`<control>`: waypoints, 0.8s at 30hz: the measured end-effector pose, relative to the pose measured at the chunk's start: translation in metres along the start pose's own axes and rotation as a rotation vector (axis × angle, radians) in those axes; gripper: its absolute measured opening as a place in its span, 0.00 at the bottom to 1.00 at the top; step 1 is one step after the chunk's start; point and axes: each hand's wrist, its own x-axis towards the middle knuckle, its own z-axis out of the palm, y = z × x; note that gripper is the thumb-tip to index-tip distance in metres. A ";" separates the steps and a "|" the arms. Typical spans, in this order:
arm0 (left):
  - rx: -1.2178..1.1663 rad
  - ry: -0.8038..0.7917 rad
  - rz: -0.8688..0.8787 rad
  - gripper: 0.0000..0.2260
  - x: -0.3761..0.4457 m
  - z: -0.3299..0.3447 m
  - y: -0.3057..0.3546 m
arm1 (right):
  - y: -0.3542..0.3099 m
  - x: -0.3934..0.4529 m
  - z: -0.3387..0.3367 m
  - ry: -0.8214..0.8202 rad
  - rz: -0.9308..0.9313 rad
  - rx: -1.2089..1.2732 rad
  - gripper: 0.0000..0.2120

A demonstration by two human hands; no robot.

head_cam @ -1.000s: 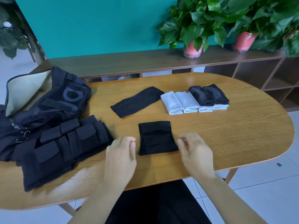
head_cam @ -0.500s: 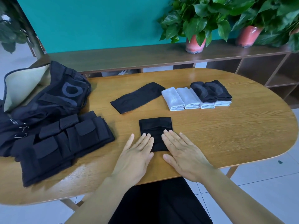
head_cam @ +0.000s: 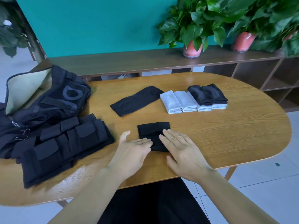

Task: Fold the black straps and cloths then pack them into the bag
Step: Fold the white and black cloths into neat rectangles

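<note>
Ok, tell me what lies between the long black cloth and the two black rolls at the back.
In the head view, folded white cloths lie in a row between the long black cloth and the black rolls, which rest on the row's right end.

Both hands lie flat with straight fingers on a folded black cloth (head_cam: pixel 153 131) near the front of the wooden bench (head_cam: pixel 226 135): the left hand (head_cam: pixel 132 152) on its near-left corner, the right hand (head_cam: pixel 182 151) on its right side. An open black bag (head_cam: pixel 53 101) and folded black straps (head_cam: pixel 64 146) sit left. Farther back lie a long black cloth (head_cam: pixel 135 100) and white rolled cloths (head_cam: pixel 178 101) with dark ones (head_cam: pixel 208 94) on top.
</note>
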 end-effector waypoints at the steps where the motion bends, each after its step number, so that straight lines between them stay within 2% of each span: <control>1: -0.011 -0.002 0.002 0.09 0.000 -0.001 0.002 | 0.000 0.004 0.001 0.002 -0.023 -0.007 0.26; 3: -0.035 -0.004 0.019 0.09 -0.002 -0.003 0.005 | 0.002 0.008 0.005 0.008 -0.057 -0.011 0.23; 7: -0.111 -0.080 0.009 0.21 -0.004 -0.013 0.009 | 0.006 0.009 0.008 0.057 -0.089 0.012 0.20; 10: -0.114 -0.206 0.014 0.32 0.000 -0.021 0.008 | 0.004 0.012 0.003 0.087 -0.089 0.040 0.19; 11: -0.116 -0.239 0.016 0.33 0.002 -0.020 0.007 | 0.003 0.014 0.002 0.085 -0.084 0.059 0.18; 13: -0.144 -0.276 0.012 0.27 0.002 -0.017 0.002 | 0.002 0.013 -0.002 0.062 -0.057 0.113 0.18; 16: -0.275 -0.243 -0.013 0.19 -0.003 -0.012 -0.004 | 0.003 0.011 -0.013 -0.003 0.039 0.251 0.18; 18: -0.487 -0.229 -0.128 0.15 -0.002 -0.015 -0.006 | 0.007 0.012 -0.024 -0.088 0.190 0.431 0.15; 20: -0.760 -0.233 -0.338 0.07 0.007 -0.024 -0.006 | 0.015 0.020 -0.030 -0.159 0.343 0.656 0.13; 24: -1.009 -0.257 -0.730 0.17 0.031 -0.025 -0.020 | 0.033 0.055 -0.030 -0.165 0.542 0.923 0.07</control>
